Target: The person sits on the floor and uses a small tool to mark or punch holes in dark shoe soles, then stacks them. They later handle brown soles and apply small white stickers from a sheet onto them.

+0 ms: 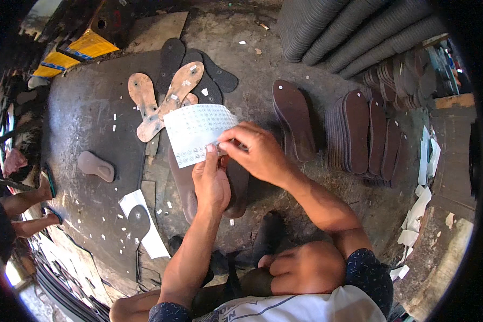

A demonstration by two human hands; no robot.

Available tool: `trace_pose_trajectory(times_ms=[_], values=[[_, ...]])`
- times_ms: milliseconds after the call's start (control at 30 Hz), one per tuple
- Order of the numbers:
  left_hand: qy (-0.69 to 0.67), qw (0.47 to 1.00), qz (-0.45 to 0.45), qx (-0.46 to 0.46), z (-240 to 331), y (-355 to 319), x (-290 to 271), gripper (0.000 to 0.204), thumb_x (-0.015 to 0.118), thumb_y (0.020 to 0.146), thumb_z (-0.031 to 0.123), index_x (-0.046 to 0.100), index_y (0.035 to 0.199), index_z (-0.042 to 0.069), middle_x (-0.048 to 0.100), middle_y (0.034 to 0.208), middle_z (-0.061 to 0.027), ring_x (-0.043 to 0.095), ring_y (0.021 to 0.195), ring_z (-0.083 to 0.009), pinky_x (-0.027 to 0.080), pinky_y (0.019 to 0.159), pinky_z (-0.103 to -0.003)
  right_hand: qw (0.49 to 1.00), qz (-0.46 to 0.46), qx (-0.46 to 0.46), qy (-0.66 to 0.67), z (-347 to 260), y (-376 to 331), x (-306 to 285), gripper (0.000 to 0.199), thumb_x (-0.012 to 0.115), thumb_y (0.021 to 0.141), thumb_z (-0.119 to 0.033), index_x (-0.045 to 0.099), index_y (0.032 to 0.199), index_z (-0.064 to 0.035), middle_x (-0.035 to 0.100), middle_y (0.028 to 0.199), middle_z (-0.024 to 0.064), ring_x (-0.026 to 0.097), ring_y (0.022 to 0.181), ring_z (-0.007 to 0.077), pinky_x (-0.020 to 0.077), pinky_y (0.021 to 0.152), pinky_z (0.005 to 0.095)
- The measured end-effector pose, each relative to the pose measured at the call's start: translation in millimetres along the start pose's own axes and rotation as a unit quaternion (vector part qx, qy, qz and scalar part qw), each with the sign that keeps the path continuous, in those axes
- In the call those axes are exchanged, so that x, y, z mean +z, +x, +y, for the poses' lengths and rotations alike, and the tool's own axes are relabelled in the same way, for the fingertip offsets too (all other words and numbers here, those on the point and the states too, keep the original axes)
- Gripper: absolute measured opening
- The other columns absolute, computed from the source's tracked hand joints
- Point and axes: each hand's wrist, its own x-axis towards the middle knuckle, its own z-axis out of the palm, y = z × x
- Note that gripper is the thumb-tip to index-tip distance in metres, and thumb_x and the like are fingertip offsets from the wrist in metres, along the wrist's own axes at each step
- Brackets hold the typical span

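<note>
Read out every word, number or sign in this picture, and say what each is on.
I don't copy wording; markings only:
White sticker sheet, in the left hand: rows of small circled marks.
White shirt: dark print, partly cut off.
Round stickers on brown soles: too small to read.
Yellow-sided objects: too blurred.

Single fisheye view looked down from wearer's head; left hand (213, 185), right hand (262, 153) lay close, near centre; floor (306, 214) spread around.
</note>
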Motion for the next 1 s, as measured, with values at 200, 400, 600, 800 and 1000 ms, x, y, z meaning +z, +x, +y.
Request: trace_pose_trajectory(times_ms=[200, 400, 600, 800, 1000], values=[[0.086, 0.994, -0.006, 0.067, 7, -6, 4, 0.025, 0.063, 0.109, 0.021, 0.07, 0.12, -0.001, 0.072, 0.114, -0.006, 0.066, 0.101, -0.0142, 0.052, 0.092, -0.033, 0.994, 0.071, -0.047, -0.064, -6, -9, 6, 0.014, 0.075, 0.093, -0.006, 0.07, 0.106, -0.0042, 0.072, 0.097, 0.0117, 0.072, 0.09, 0.0297, 0.0576, 0.078, 0.041], [0.053, 0.997, -0.007, 0.054, 14, -5, 10, 0.026, 0.063, 0.11, 0.022, 0.072, 0.118, 0.0, 0.073, 0.117, -0.0068, 0.066, 0.105, -0.0141, 0.053, 0.092, -0.033, 0.987, 0.088, -0.105, -0.083, -7, -5, 4, 0.013, 0.075, 0.093, -0.011, 0.069, 0.103, -0.0048, 0.072, 0.103, 0.0136, 0.07, 0.097, 0.0346, 0.0559, 0.085, 0.0448], [0.086, 0.993, -0.023, 0.081, 16, -3, 13, 0.026, 0.063, 0.11, 0.023, 0.071, 0.12, 0.001, 0.073, 0.118, -0.0064, 0.066, 0.107, -0.0145, 0.053, 0.093, -0.033, 0.995, 0.084, -0.048, -0.039, -9, -1, 1, 0.013, 0.075, 0.094, -0.012, 0.069, 0.102, -0.0047, 0.072, 0.101, 0.0128, 0.069, 0.098, 0.0333, 0.0555, 0.085, 0.0443], [0.087, 0.994, -0.011, 0.065, 20, -4, 19, 0.024, 0.063, 0.11, 0.023, 0.071, 0.119, 0.002, 0.072, 0.114, -0.0052, 0.066, 0.102, -0.0145, 0.053, 0.092, -0.033, 0.976, 0.109, -0.127, -0.14, -9, 1, -1, 0.014, 0.077, 0.092, -0.012, 0.068, 0.1, -0.0062, 0.07, 0.099, 0.0114, 0.069, 0.091, 0.0334, 0.056, 0.081, 0.0439], [0.036, 0.999, 0.019, 0.029, 26, -1, 24, 0.023, 0.063, 0.109, 0.024, 0.07, 0.116, 0.004, 0.071, 0.108, -0.0034, 0.064, 0.096, -0.0133, 0.052, 0.09, -0.032, 0.995, 0.077, -0.064, 0.024, -15, 1, -5, 0.013, 0.074, 0.092, -0.007, 0.068, 0.103, -0.0039, 0.069, 0.1, 0.0119, 0.069, 0.092, 0.0324, 0.0566, 0.082, 0.0415]])
